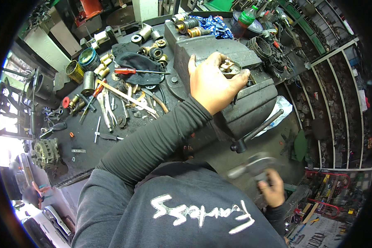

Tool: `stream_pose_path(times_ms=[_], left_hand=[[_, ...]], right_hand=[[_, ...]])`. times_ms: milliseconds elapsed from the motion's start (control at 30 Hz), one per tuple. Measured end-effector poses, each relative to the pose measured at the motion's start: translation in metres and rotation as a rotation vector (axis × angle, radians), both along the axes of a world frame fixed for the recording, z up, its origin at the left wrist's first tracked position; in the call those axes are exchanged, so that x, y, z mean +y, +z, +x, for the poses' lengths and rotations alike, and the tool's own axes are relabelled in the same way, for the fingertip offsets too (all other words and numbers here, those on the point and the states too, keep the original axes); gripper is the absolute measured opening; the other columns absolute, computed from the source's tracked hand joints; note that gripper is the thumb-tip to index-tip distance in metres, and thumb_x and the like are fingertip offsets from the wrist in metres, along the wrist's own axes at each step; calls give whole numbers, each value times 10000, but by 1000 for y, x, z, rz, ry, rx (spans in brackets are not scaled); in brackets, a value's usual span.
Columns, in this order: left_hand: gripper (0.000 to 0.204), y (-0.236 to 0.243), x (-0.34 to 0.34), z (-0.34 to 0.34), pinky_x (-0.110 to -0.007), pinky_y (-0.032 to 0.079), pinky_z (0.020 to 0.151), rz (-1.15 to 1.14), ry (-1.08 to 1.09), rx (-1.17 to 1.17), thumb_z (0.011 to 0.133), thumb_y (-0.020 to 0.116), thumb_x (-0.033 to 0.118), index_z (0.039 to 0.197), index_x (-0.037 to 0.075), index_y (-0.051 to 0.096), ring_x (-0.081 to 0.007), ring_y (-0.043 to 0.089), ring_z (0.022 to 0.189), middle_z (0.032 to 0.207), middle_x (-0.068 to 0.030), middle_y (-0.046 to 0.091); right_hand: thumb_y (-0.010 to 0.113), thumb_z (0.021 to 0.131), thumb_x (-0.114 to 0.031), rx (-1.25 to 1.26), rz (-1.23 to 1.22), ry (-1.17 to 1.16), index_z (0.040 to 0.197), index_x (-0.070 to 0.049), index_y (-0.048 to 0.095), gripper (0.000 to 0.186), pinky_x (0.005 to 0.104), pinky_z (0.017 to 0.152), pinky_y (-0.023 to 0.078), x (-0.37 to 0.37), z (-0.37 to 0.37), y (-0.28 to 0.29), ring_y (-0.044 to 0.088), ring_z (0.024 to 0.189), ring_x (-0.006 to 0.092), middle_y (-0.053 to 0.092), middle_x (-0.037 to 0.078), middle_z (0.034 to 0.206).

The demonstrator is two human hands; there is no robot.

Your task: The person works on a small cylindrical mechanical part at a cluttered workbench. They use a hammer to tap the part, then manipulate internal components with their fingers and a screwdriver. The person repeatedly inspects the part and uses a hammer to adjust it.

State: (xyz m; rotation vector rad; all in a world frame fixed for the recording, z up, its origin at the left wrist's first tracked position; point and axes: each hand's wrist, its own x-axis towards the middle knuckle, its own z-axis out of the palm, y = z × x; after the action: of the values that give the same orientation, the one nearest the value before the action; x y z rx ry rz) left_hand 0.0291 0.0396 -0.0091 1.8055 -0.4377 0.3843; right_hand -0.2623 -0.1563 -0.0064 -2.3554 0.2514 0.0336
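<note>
My left hand [215, 84] reaches across a large dark bench vise [248, 101], its fingers and thumb curled around a small round metal part [230, 69] with a brass-coloured centre. This part sits at the vise jaws; its lower side is hidden by my hand. Off to the lower right, my right hand [273, 189] is closed on the handle of what looks like a hammer [255, 164]. Motion blurs the tool's head, which is apart from the vise and lower in view than its bar handle [262, 131].
Left of the vise, the bench holds a red screwdriver [126, 71] on dark cloth, locking pliers [105, 109], a file-like strip, cans and brass fittings. An alternator [46, 153] stands at its left corner. A green-capped bottle [244, 20] is behind the vise; shelves [339, 103] line the right.
</note>
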Motion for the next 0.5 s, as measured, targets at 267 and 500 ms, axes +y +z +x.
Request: stream_pose_path(times_ms=[267,500], left_hand=[[486,-3,-2,0,-558,215,1092,20,32,-9,713,739,467,879,24,624,-291,649,776,747,-111,674],[419,3,-4,-2,-533,233,1093,-7,10,38,700,758,406,877,49,630,-284,644,738,726,-102,668]], right_hand=[[555,928,-114,-382,-167,70,1278,36,503,384,215,609,377,-19,159,132,474,706,67,569,41,855],[603,929,-106,-379,-320,575,1240,60,527,361,265,875,442,-2,260,166,566,975,139,630,95,1066]])
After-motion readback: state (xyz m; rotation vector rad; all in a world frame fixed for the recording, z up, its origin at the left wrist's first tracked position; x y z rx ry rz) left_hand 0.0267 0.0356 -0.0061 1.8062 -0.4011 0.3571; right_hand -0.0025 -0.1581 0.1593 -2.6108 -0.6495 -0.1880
